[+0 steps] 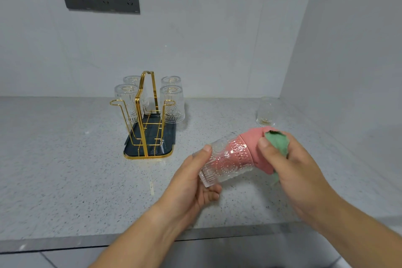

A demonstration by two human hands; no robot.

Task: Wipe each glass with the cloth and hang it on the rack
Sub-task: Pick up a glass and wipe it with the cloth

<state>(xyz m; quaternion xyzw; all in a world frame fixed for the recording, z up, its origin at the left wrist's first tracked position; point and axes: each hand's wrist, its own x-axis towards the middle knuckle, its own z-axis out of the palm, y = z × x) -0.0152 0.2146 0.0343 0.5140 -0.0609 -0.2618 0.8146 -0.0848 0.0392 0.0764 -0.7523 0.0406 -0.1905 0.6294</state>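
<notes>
Over the speckled countertop [65,159], my left hand [191,183] curls round the base of an embossed glass [226,165]. It is tipped sideways so its mouth meets my right hand [289,169], whose fingers bunch the pink-and-green cloth [254,143] inside. Four tumblers [171,102] hang inverted on the gold rack [148,115]; a last glass [265,112] waits by the wall.

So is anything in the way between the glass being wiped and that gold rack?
Nothing visible. Only bare counter lies between the glass and the rack, whose near-left peg is free. The cloth is stuffed in the glass's mouth, though.
</notes>
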